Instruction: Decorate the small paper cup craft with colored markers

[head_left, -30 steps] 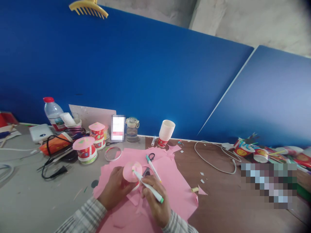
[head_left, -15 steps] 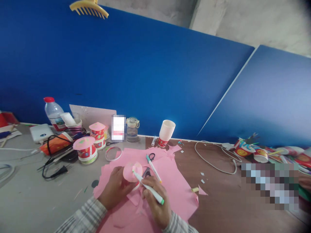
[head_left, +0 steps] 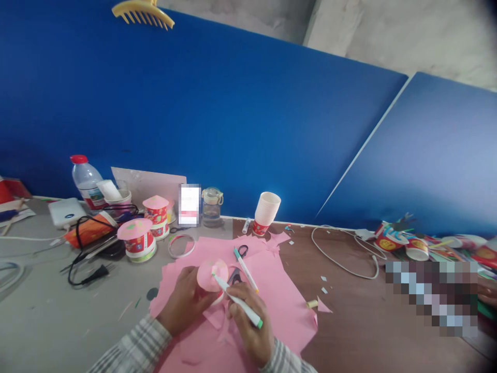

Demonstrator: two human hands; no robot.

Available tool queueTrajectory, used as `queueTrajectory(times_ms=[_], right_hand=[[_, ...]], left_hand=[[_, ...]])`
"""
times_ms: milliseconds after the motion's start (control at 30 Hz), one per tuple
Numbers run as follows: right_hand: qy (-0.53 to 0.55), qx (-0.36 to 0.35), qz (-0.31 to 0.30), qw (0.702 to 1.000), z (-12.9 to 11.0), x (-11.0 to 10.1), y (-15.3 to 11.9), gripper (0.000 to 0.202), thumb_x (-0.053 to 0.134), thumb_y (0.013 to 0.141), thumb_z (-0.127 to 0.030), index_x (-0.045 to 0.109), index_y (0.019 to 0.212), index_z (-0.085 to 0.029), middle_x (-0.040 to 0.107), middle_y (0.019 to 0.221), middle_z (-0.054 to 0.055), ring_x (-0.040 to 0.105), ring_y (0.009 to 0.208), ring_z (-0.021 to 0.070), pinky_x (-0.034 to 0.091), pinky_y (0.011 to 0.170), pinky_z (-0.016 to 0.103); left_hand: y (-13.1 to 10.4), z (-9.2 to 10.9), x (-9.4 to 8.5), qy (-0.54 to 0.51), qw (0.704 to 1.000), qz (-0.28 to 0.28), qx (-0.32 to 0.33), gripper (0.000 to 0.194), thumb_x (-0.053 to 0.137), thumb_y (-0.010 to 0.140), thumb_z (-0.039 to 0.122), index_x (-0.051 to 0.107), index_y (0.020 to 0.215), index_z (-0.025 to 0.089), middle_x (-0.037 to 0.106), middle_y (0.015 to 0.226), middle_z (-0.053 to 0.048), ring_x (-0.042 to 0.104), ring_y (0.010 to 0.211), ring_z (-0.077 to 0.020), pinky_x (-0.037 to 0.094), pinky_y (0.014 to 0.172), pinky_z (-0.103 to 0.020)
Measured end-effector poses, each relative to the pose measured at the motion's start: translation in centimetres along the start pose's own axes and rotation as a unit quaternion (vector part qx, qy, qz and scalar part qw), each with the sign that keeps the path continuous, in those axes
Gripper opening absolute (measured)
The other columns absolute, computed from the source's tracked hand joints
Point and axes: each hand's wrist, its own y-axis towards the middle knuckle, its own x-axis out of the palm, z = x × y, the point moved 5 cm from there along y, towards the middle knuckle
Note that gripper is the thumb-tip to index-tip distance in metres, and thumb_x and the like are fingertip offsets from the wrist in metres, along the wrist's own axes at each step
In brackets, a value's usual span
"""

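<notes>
A red and white paper cup topped by a round pink paper disc (head_left: 207, 277) stands over the pink paper sheets (head_left: 285, 311). My left hand (head_left: 184, 303) is closed around the cup's left side, and the cup body is mostly hidden behind the fingers and disc. In my right hand (head_left: 250, 321) is a white marker (head_left: 240, 303) with a green end, its tip touching the top of the disc. Beside the right hand lie scissors (head_left: 235, 276), partly covered, and a second marker (head_left: 245, 269) with a teal end.
Two cups with pink paper tops (head_left: 135, 230) stand at the left, near a black cable with a plug (head_left: 91, 275) and a tape roll (head_left: 181, 246). A glass jar (head_left: 212, 210) and stacked paper cups (head_left: 266, 210) are at the back. More cups (head_left: 390, 237) lie at the right.
Almost nothing differs. The marker tip stays on the pink disc, and both hands hold nearly the same position.
</notes>
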Motion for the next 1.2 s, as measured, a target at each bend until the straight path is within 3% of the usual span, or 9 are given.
queueTrajectory(times_ms=[1200], right_hand=[[-0.007,0.004,0.002,1.000,0.39,0.04,-0.07,0.019,0.054,0.079,-0.017,0.067,0.092,-0.021,0.070,0.073,0.005,0.063,0.066,0.0214,0.053,0.063,0.031]], left_hand=[[-0.06,-0.14,0.04,0.006,1.000,0.002,0.001,0.038,0.063,0.052,0.047,0.057,0.084,0.028,0.063,0.078,-0.001,0.053,0.077,-0.0216,0.050,0.065,-0.036]])
